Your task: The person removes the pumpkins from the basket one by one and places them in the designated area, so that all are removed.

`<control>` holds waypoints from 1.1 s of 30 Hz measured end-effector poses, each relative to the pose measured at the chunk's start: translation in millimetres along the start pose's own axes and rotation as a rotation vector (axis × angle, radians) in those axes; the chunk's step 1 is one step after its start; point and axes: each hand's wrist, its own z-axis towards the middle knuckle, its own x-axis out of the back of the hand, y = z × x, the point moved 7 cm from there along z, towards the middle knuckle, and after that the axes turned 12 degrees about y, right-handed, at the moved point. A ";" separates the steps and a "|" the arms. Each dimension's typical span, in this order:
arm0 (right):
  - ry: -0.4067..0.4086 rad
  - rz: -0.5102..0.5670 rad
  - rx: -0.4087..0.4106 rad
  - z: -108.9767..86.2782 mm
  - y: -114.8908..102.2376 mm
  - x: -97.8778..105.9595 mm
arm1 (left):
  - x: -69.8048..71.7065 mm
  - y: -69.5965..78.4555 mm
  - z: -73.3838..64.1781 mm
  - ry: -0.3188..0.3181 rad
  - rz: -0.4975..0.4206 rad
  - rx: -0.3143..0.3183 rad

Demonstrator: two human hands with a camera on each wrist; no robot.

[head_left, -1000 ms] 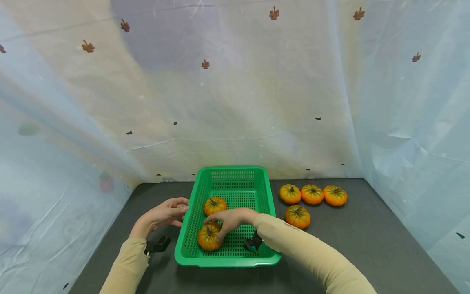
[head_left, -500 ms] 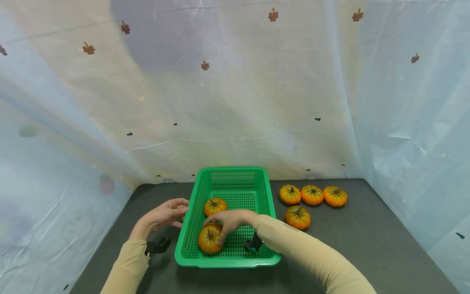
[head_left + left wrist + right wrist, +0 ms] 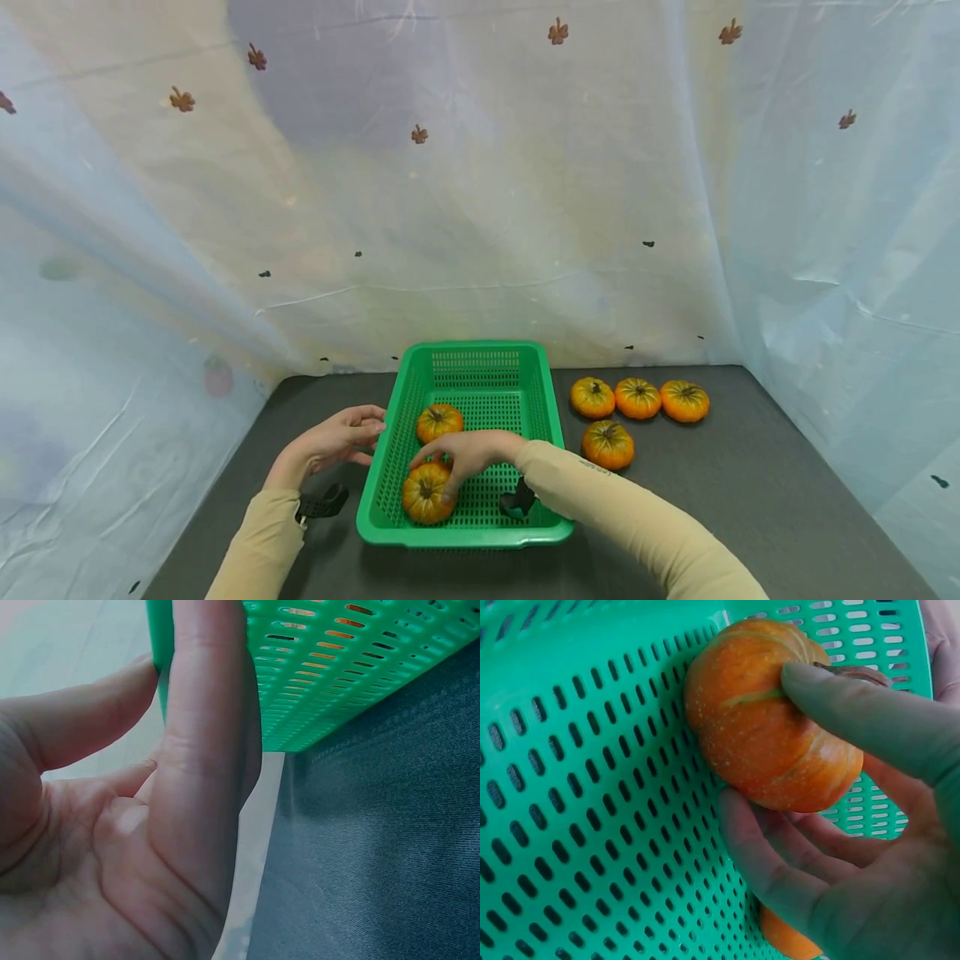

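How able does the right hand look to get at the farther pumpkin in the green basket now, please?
Probably not right away: the right hand grips the nearer pumpkin. If freed, it should have a clear way: the farther pumpkin lies close by in the green basket, with nothing between them.

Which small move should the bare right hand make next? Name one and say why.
Probably ease its grip and release: the right hand holds a ribbed orange pumpkin that is already low inside the green perforated plastic basket, close to another pumpkin.
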 end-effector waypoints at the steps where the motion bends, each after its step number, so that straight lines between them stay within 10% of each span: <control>1: 0.000 0.007 0.001 -0.3 -0.4 -0.1 | -0.1 0.0 0.0 -0.001 0.000 -0.001; 33: -0.039 0.251 -0.042 -16.8 3.1 11.4 | 1.1 -1.2 -0.1 0.012 0.014 0.005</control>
